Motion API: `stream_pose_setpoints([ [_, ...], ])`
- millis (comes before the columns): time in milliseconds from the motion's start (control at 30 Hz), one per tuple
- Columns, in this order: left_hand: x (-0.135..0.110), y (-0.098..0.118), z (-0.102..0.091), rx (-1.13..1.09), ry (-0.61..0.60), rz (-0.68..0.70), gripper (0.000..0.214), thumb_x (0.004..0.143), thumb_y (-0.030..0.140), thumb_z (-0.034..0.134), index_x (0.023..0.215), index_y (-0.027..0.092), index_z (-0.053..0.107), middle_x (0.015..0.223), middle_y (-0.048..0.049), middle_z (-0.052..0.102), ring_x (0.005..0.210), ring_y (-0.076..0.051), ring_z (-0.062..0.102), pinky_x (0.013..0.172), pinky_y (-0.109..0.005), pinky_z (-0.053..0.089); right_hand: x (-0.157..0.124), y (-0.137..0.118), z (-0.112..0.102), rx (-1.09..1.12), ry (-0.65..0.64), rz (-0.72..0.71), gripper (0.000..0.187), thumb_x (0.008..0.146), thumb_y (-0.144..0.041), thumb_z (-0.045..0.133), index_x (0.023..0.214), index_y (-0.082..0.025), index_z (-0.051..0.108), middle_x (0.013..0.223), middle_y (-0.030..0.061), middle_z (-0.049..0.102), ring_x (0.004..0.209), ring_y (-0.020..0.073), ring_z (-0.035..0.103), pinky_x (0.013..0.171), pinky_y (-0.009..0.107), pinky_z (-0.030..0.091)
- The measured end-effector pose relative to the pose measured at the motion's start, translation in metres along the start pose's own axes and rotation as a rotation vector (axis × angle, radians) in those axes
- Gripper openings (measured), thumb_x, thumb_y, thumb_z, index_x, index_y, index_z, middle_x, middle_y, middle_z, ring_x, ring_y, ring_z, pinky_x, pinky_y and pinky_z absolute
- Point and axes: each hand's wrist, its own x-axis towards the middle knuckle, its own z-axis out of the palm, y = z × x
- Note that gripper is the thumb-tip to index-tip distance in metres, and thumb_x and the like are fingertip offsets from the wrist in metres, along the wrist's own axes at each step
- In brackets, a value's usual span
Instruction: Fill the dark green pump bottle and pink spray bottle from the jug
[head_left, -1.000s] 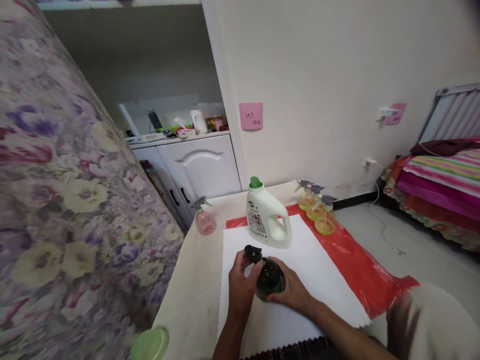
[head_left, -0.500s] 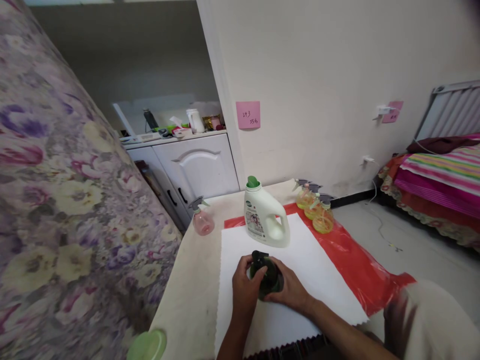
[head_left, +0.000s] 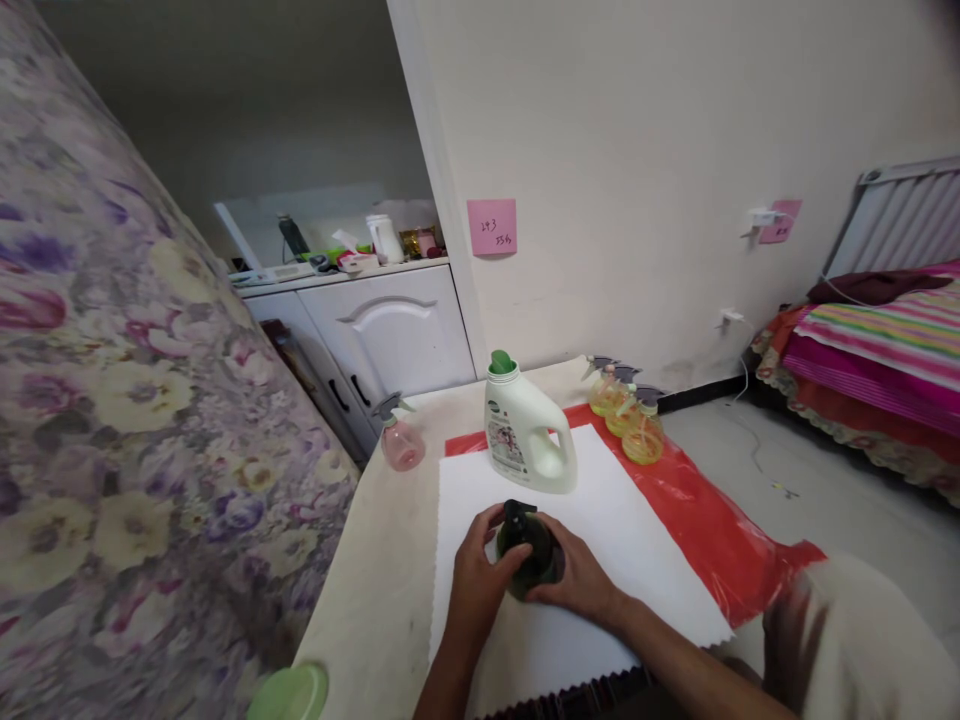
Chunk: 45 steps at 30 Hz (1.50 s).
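Note:
Between my two hands is a dark green pump bottle [head_left: 534, 562] with a black pump head, above a white sheet [head_left: 465, 540]. My left hand [head_left: 480, 565] wraps its left side and collar, thumb across the front. On its right side, my right hand [head_left: 574, 570] grips the body, fingers curled around it. Whether the bottle's base touches the sheet, I cannot tell. Just beyond stands a large pale green jug [head_left: 529, 430] with a handle and a green spout in its open neck.
A pink spray bottle [head_left: 403, 443] stands at the table's back left. Several yellow spray bottles [head_left: 642, 440] stand on red plastic [head_left: 697, 510] at the right. A light green lid-like object [head_left: 292, 692] sits near left. A floral curtain [head_left: 150, 420] hangs on the left.
The left hand's wrist has shifted slightly left, and its thumb lies a little lower on the bottle. Both hands keep their hold; the view has moved slightly.

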Motion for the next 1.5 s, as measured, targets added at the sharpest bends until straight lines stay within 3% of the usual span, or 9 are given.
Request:
stream_pose_setpoints([
  [133,0.003,0.007,-0.003,0.04,-0.001,0.102,0.037,0.075,0.026,0.065,0.112,0.022,0.06,0.111,-0.0051,0.065,0.104,-0.023,0.059,0.094,-0.038,0.042,0.0,0.002,0.0,-0.004,-0.004,0.005,0.097,0.051,-0.034,0.088,0.135,-0.027,0.041,0.134,0.0089,0.055,0.122,0.0326,0.051,0.104,0.051,0.039],
  [267,0.007,0.006,0.001,0.128,-0.01,0.184,0.019,0.081,0.029,0.06,0.098,0.021,0.063,0.092,-0.0026,0.063,0.09,-0.021,0.058,0.082,-0.034,0.044,0.0,0.003,0.0,-0.013,-0.003,0.009,0.099,0.049,-0.034,0.089,0.136,-0.027,0.041,0.135,0.0089,0.053,0.124,0.032,0.049,0.107,0.05,0.036],
  [600,0.006,0.004,0.005,0.245,0.066,0.17,0.013,0.077,0.028,0.065,0.082,0.021,0.056,0.079,0.0012,0.055,0.079,-0.019,0.054,0.073,-0.03,0.041,-0.001,0.004,-0.001,0.015,-0.005,0.013,0.099,0.049,-0.032,0.089,0.136,-0.029,0.041,0.136,0.0085,0.053,0.124,0.0326,0.048,0.106,0.052,0.035],
  [733,0.01,0.009,-0.005,0.183,-0.079,0.194,0.008,0.079,0.026,0.061,0.085,0.021,0.06,0.082,-0.0005,0.057,0.082,-0.02,0.055,0.076,-0.031,0.043,0.0,0.003,0.0,0.036,-0.001,0.003,0.099,0.048,-0.032,0.09,0.135,-0.029,0.042,0.134,0.0087,0.054,0.123,0.0327,0.049,0.106,0.053,0.035],
  [867,0.013,0.008,-0.011,0.141,-0.18,0.189,0.019,0.079,0.025,0.059,0.098,0.021,0.064,0.098,-0.0049,0.063,0.097,-0.023,0.056,0.087,-0.035,0.042,0.0,0.001,0.0,0.055,-0.003,0.001,0.099,0.048,-0.033,0.089,0.135,-0.027,0.043,0.135,0.0091,0.054,0.124,0.0339,0.049,0.106,0.053,0.035],
  [1000,0.012,0.002,-0.002,0.11,-0.057,0.119,0.041,0.071,0.023,0.067,0.111,0.021,0.059,0.104,-0.0055,0.063,0.1,-0.024,0.056,0.088,-0.037,0.042,0.0,-0.001,0.0,0.065,0.001,0.016,0.099,0.048,-0.033,0.089,0.136,-0.027,0.043,0.134,0.009,0.056,0.124,0.0345,0.049,0.106,0.053,0.036],
  [1100,0.009,-0.001,0.006,0.077,0.03,0.095,0.027,0.073,0.024,0.066,0.1,0.021,0.06,0.096,-0.003,0.064,0.093,-0.022,0.057,0.087,-0.036,0.042,0.0,-0.002,0.0,0.065,0.0,0.03,0.099,0.048,-0.033,0.089,0.136,-0.027,0.044,0.133,0.0082,0.056,0.124,0.0343,0.049,0.105,0.052,0.037],
  [1267,0.01,-0.001,0.002,0.048,-0.051,0.166,0.012,0.078,0.024,0.062,0.09,0.021,0.063,0.087,-0.0011,0.06,0.091,-0.021,0.057,0.085,-0.033,0.043,0.001,-0.005,-0.001,0.071,-0.004,0.044,0.098,0.047,-0.033,0.089,0.134,-0.028,0.045,0.132,0.0079,0.057,0.122,0.0336,0.051,0.105,0.052,0.037],
  [1500,0.017,0.003,-0.007,0.006,-0.156,0.185,0.026,0.085,0.028,0.056,0.108,0.021,0.064,0.101,-0.0057,0.062,0.101,-0.023,0.058,0.092,-0.035,0.043,0.007,-0.008,-0.006,0.158,-0.048,0.06,0.098,0.048,-0.032,0.089,0.135,-0.027,0.044,0.137,0.0087,0.054,0.125,0.0317,0.048,0.108,0.051,0.034],
])
